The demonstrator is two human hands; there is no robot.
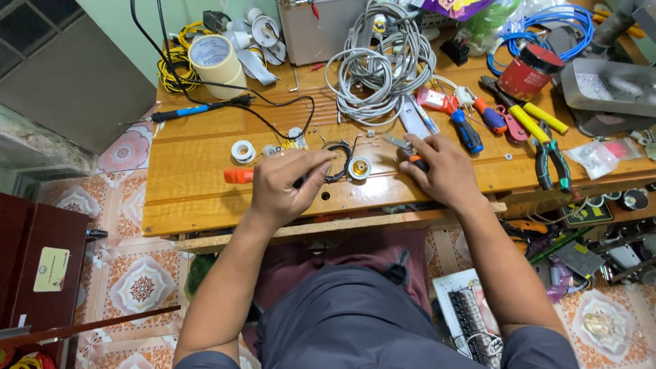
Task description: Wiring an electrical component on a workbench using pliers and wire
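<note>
The fingers (316, 166) of the left hand (287, 181) are curled and pinched on a dark wire loop (337, 158) near the front of the bench (191, 171); the thumb and fingertips meet on the wire, with no gap showing between them. An orange-handled tool (238, 175) lies under this hand, its handle sticking out to the left; whether the hand grips it cannot be told.

The right hand (441, 171) rests palm down on the bench, fingers bent over a small tool with an orange and black handle (415, 160). A metal tip (393, 141) shows just beyond the fingertips. The fingers are closed over the handle, though the grip itself is hidden beneath the hand.

Between the two hands sits a small round white socket (359, 167), touching or just beside the wire loop.

A small white solder reel (242, 151) lies to the left of the left hand. A blue-handled soldering iron (184, 111) lies farther back on the left, near a roll of masking tape (217, 60). A coil of grey cable (372, 65) occupies the back centre. Screwdrivers (468, 130) and green-handled pliers (553, 160) lie to the right, well apart from the wire loop.
</note>
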